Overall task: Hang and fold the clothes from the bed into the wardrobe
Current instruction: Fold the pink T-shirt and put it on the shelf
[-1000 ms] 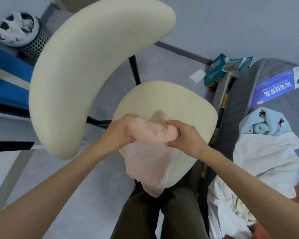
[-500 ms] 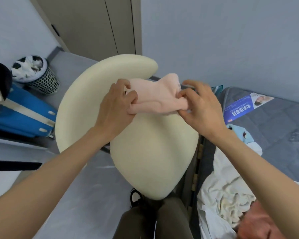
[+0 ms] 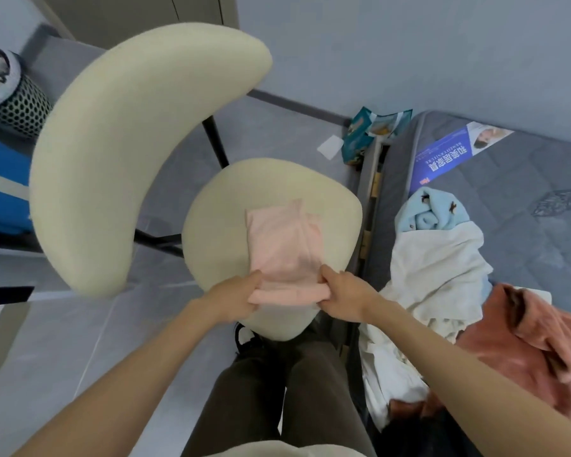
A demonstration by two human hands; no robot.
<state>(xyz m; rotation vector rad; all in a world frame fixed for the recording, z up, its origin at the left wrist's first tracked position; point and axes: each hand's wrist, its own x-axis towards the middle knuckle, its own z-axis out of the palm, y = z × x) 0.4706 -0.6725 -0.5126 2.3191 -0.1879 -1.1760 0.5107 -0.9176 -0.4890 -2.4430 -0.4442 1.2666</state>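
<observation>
Head view: the left hand (image 3: 233, 300) curls its fingers round the left end of the pink cloth's (image 3: 276, 239) folded near edge. The cloth lies on the chair seat (image 3: 211, 209), long axis pointing away from the person. The right hand (image 3: 346, 298) pinches the right end. Bare seat shows left of the cloth; the bed (image 3: 515, 206) is just right.
</observation>
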